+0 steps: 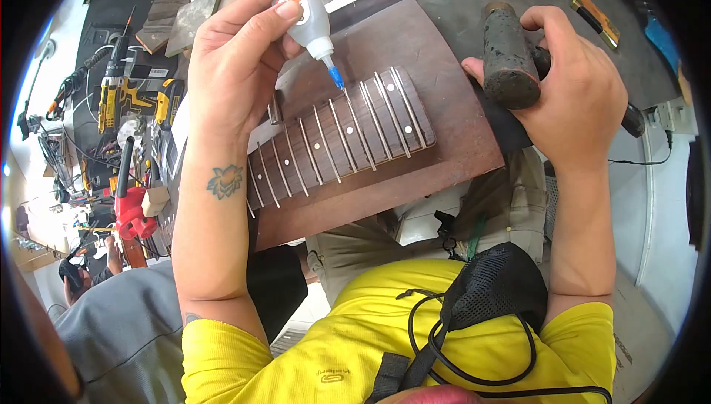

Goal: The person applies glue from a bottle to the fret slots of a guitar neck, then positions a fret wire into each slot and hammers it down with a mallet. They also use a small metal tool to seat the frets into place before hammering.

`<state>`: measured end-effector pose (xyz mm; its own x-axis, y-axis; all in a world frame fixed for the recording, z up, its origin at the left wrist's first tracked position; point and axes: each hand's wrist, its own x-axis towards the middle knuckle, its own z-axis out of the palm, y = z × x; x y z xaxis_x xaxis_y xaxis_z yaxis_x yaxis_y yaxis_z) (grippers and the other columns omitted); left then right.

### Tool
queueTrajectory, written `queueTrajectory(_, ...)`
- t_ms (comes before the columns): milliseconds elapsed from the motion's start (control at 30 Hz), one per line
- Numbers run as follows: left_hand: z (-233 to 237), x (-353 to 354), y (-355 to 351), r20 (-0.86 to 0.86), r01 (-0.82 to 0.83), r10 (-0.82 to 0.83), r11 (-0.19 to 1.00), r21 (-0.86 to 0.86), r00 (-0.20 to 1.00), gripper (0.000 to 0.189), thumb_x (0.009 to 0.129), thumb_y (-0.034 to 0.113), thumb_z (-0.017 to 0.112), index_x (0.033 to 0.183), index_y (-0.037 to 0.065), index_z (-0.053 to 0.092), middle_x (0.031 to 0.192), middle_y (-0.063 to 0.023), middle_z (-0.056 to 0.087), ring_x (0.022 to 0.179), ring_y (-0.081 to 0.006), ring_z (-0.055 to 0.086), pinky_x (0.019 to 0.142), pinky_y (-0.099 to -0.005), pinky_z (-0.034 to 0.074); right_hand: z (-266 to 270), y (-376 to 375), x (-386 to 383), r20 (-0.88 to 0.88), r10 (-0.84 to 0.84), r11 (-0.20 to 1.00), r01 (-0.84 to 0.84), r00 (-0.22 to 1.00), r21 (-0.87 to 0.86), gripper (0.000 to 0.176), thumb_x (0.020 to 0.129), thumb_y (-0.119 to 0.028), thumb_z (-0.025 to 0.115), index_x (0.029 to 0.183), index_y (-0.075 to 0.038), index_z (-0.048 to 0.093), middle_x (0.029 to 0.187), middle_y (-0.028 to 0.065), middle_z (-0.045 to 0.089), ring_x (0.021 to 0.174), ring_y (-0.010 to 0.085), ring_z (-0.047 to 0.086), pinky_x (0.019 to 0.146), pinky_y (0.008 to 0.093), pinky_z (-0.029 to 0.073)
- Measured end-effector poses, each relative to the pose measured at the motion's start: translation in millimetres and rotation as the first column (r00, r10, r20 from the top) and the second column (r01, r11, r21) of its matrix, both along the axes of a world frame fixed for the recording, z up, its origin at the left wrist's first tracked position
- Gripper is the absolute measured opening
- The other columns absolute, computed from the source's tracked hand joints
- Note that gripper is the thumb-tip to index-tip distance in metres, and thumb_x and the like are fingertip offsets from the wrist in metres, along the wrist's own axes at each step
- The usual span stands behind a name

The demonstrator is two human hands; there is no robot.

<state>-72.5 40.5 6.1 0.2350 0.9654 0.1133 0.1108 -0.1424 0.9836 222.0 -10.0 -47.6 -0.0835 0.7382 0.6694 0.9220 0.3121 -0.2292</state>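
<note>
My left hand [241, 52] grips a translucent glue bottle [317, 32] with its nozzle down. The bottle's blue tip and thin needle end at a metal fret near the wide end of a guitar fretboard [302, 151]. Several frets cross the dark wood between pale dot inlays, some sticking out past its edges. To the right, my right hand [581, 89] is closed around a black mallet [509, 56], its worn round head facing me and its handle emerging beyond my palm. The mallet is apart from the fretboard.
Beneath the fretboard lies a brown sheet [452, 134], reaching over my lap. Yellow-and-black power drills [112, 85] and a red tool [135, 215] are on the left. A yellow-and-black cutter [595, 20] lies at the back right. Another person [89, 274] shows at the far left.
</note>
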Motion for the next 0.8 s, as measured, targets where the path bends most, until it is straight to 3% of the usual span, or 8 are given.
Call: queueTrajectory(800, -0.7, -8.4, 14.0, 0.081, -0.081, 0.078, 0.996, 0.031, 0.994, 0.032, 0.100, 0.006, 0.061, 0.128, -0.008, 0.067, 0.107, -0.0113, 0.074, 0.087, -0.0117, 0.065, 0.075, -0.0244, 0.050, 0.7, -0.7, -0.2, 0.016, -0.014, 1.000, 0.014, 1.000, -0.024, 0.056, 0.071, -0.058, 0.087, 0.099, -0.014, 0.065, 0.071, 0.0027, 0.065, 0.067, 0.0264, 0.066, 0.058, 0.0371, 0.048)
